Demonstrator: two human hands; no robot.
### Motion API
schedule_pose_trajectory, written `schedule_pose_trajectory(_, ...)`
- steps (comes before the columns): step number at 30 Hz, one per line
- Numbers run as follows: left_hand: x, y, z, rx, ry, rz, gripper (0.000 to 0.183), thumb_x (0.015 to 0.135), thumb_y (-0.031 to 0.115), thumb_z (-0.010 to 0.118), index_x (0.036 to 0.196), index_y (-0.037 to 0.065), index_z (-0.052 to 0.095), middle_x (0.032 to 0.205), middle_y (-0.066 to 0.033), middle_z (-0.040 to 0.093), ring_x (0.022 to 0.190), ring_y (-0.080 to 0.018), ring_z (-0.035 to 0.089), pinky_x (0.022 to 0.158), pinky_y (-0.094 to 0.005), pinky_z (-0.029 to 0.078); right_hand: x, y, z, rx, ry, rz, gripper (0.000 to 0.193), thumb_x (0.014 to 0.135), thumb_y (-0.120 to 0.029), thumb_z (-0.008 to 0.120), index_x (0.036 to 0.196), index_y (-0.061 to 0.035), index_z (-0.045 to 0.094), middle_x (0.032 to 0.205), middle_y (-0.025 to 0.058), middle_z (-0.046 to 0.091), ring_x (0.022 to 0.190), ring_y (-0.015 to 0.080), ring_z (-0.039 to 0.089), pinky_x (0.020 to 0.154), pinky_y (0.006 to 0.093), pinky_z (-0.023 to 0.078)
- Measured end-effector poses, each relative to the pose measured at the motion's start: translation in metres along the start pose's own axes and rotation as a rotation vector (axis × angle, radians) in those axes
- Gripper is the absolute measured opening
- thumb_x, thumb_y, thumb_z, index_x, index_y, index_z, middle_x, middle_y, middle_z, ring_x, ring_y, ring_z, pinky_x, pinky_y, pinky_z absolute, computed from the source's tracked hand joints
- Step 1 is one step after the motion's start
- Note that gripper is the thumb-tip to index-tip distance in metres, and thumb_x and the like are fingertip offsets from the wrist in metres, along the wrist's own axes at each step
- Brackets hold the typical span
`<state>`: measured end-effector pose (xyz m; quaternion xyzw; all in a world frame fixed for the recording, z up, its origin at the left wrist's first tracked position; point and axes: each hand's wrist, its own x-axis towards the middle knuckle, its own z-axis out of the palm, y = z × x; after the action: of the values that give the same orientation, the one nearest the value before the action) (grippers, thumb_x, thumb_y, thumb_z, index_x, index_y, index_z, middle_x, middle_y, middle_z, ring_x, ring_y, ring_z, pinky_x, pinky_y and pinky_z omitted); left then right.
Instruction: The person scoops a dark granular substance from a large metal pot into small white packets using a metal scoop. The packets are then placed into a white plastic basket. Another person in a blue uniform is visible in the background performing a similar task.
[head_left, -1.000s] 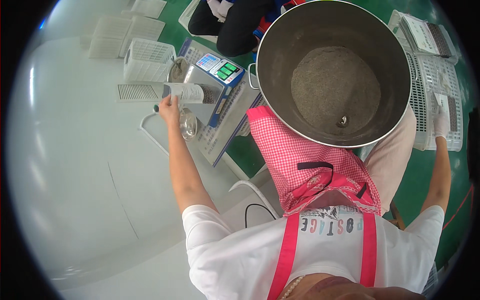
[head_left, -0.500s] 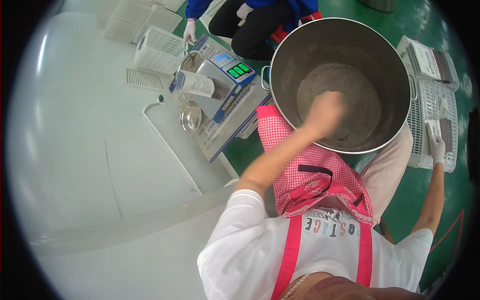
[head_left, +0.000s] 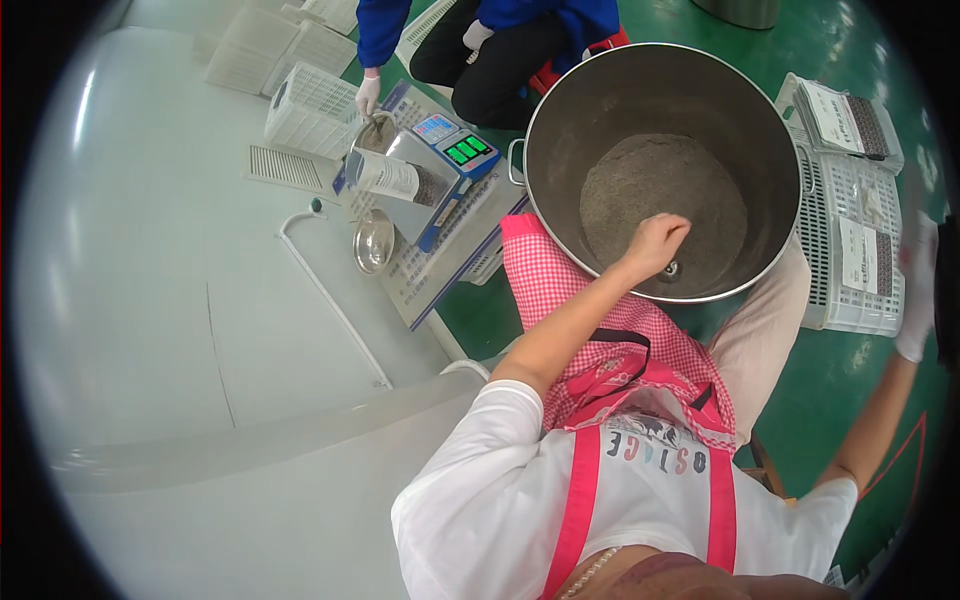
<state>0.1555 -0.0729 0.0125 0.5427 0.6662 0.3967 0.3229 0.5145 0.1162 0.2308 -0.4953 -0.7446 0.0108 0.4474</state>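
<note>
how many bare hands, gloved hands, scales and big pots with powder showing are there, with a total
Bare hands: 1, the person's left hand
Gloved hands: 3, the person's right hand, a co-worker's hand and their other hand
Scales: 1, the blue scale
Big pots with powder showing: 1, the big pot
Total: 6

Pot (head_left: 680,95) — smooth metal, powder (head_left: 665,185) — matt, grainy

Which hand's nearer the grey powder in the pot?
Left. The bare left hand is over the grey powder; the gloved right hand is outside the pot, beside the white crate.
</note>
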Motion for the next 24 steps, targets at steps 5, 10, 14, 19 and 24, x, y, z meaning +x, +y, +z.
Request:
schedule_pose_trajectory(5, 0.01, 0.1, 0.021, -0.738, 0.106, 0.018, 0.04, 0.102, 0.031, 0.054, 0.122, -0.002, 0.059, 0.096, -0.0074, 0.069, 0.089, -0.0148, 0.063, 0.078, -0.0299, 0.05, -0.107, -0.125, 0.128, 0.417, -0.395, -0.022, 0.015, 0.092, -0.011, 0.065, 0.106, -0.0055, 0.067, 0.085, 0.0182, 0.066, 0.075, 0.0353, 0.065, 0.067, 0.0408, 0.051)
schedule_pose_trajectory(10, -0.012, 0.076, -0.014, -0.356, 0.476, -0.176, 0.031, 0.101, 0.027, 0.054, 0.096, -0.003, 0.061, 0.076, -0.009, 0.063, 0.07, -0.014, 0.058, 0.066, -0.0329, 0.047, -0.166, -0.169, 0.189, 0.903, -0.453, -0.123, 0.03, 0.091, 0.005, 0.051, 0.118, -0.0007, 0.064, 0.111, 0.0186, 0.067, 0.105, 0.034, 0.065, 0.091, 0.038, 0.05)
schedule_pose_trajectory(14, -0.021, 0.045, -0.028, -0.249, 0.38, -0.241, 0.024, 0.098, 0.019, 0.055, 0.095, -0.003, 0.064, 0.078, -0.0091, 0.068, 0.07, -0.0132, 0.063, 0.065, -0.0333, 0.05, -0.183, -0.152, 0.21, 1.037, -0.649, 0.05, 0.028, 0.096, 0.0, 0.053, 0.122, 0.0006, 0.062, 0.114, 0.0113, 0.068, 0.107, 0.0221, 0.065, 0.093, 0.0326, 0.05)
schedule_pose_trajectory(19, -0.014, 0.048, -0.027, 0.033, 0.283, -0.042, 0.016, 0.092, 0.011, 0.059, 0.088, -0.002, 0.068, 0.072, -0.0094, 0.069, 0.067, -0.0156, 0.066, 0.062, -0.0329, 0.051, -0.175, -0.144, 0.21, 0.895, -0.828, 0.363, 0.027, 0.094, -0.02, 0.068, 0.112, -0.0007, 0.065, 0.101, 0.0128, 0.07, 0.094, 0.0169, 0.067, 0.083, 0.0313, 0.053)
schedule_pose_trajectory(24, -0.01, 0.051, -0.023, -0.313, 0.167, -0.16, 0.008, 0.086, 0.009, 0.068, 0.083, 0.001, 0.07, 0.069, -0.0048, 0.068, 0.057, -0.0116, 0.063, 0.052, -0.0287, 0.048, -0.171, -0.139, 0.21, 0.843, -0.908, 0.449, 0.032, 0.091, -0.027, 0.072, 0.107, 0.0005, 0.067, 0.089, 0.0079, 0.071, 0.085, 0.014, 0.065, 0.079, 0.0303, 0.052)
